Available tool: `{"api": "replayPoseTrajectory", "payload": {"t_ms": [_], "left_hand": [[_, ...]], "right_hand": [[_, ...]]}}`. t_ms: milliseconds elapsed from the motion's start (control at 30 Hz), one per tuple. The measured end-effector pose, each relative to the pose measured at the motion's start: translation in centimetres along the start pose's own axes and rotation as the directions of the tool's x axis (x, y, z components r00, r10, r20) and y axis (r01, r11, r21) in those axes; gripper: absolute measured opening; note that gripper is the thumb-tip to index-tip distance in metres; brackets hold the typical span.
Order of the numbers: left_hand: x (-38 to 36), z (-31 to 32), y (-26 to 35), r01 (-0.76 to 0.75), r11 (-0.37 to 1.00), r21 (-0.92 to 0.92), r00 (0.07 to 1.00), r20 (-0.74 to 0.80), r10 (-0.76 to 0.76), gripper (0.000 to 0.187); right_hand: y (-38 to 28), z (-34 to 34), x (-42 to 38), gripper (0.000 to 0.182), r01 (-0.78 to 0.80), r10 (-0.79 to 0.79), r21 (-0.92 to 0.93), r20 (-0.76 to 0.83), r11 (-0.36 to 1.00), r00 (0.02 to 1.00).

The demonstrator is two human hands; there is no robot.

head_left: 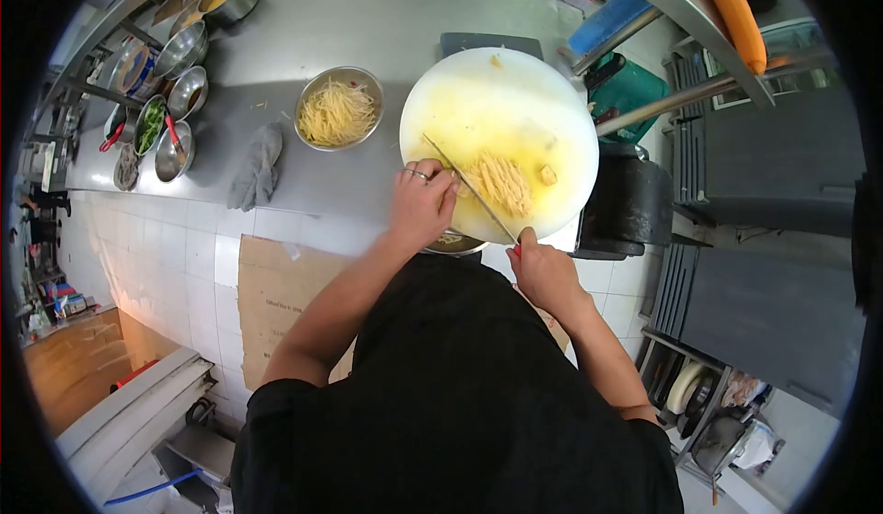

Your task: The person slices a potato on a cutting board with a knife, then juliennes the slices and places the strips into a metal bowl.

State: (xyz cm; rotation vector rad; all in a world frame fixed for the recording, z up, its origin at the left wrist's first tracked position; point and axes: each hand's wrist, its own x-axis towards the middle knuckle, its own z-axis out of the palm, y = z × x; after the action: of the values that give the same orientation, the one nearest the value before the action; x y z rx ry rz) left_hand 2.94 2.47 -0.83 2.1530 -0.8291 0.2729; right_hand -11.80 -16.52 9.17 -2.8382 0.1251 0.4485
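A round white cutting board point(460, 82) with yellow stains lies at the right end of the steel table. My right hand point(545, 275) is closed round the red handle of a kitchen knife point(476, 192), whose blade slants across the board's near part. Curled fingers of my left hand point(425, 203), one with a ring, press down beside the blade on the board's near left edge; what they hold is hidden. Just right of the blade lies a pile of thin pale-yellow strips point(503, 183), with a small yellowish chunk point(548, 176) beside it.
A steel bowl of pale-yellow strips point(338, 109) stands left of the board, and a grey cloth point(258, 166) lies farther left. Another bowl point(455, 244) shows partly below the board's near edge. Several steel bowls point(188, 93) line the left end. A metal rail point(708, 91) crosses at right.
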Motion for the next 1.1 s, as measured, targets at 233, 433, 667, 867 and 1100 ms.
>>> {"api": "replayPoseTrajectory", "payload": {"t_ms": [233, 433, 667, 867, 1100], "left_hand": [[0.1, 0.0, 0.2, 0.007, 1.000, -0.002, 1.000, -0.014, -0.007, 0.006], [0.1, -0.1, 0.1, 0.002, 1.000, -0.002, 1.000, -0.013, -0.002, 0.005], [0.1, -0.1, 0.1, 0.004, 1.000, 0.004, 0.999, -0.039, -0.004, 0.004], [-0.1, 0.1, 0.1, 0.005, 1.000, 0.004, 1.000, -0.022, -0.005, 0.004], [-0.1, 0.0, 0.2, 0.009, 1.000, 0.004, 1.000, -0.019, -0.009, 0.004]], "right_hand": [[-0.1, -0.8, -0.4, 0.030, 0.001, -0.001, 0.012, 0.035, 1.000, 0.999], [-1.3, -4.2, -1.3, 0.029, -0.001, 0.002, -0.018, 0.042, 1.000, 0.999], [-0.5, -1.7, -0.2, 0.029, -0.003, 0.002, 0.014, 0.052, 1.000, 0.999], [0.0, 0.1, -0.1, 0.029, 0.009, -0.011, 0.043, 0.038, 0.999, 0.999], [-1.5, -3.8, -1.3, 0.029, -0.025, 0.025, -0.002, 0.118, 1.000, 0.993]]}}
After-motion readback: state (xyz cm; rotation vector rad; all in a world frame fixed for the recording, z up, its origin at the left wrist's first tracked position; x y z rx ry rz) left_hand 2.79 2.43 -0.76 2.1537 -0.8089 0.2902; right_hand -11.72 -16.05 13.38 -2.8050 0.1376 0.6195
